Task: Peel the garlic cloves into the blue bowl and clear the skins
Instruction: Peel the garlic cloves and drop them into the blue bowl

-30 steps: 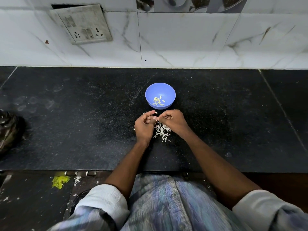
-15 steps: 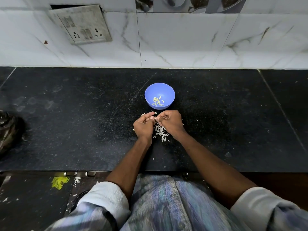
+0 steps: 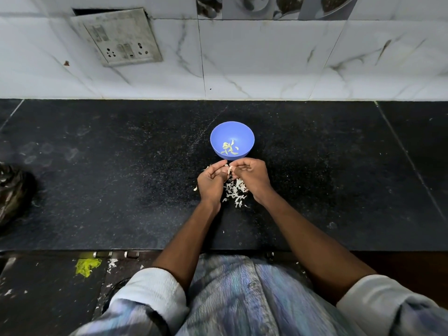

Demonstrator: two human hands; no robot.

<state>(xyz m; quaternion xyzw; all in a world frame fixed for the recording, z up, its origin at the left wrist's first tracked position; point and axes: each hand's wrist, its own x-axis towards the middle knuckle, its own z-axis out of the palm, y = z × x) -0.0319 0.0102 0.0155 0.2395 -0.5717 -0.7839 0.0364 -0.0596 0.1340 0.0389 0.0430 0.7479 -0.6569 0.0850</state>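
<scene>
Both hands meet just in front of the blue bowl [image 3: 232, 132] – left hand [image 3: 210, 182] and right hand [image 3: 252, 177] with fingers curled, fingertips pinching a small pale garlic clove [image 3: 229, 169] between them. The bowl sits on the black counter [image 3: 97, 190], just beyond the knuckles, with a few peeled cloves [image 3: 229, 149] inside. Pile of white skins [image 3: 235, 191] lies on the counter under and between the hands. Wall socket plate [image 3: 118, 36] at back – no readable writing.

Blue bowl [image 3: 244, 134], black speckled counter [image 3: 121, 190], white skins [image 3: 234, 194]
</scene>
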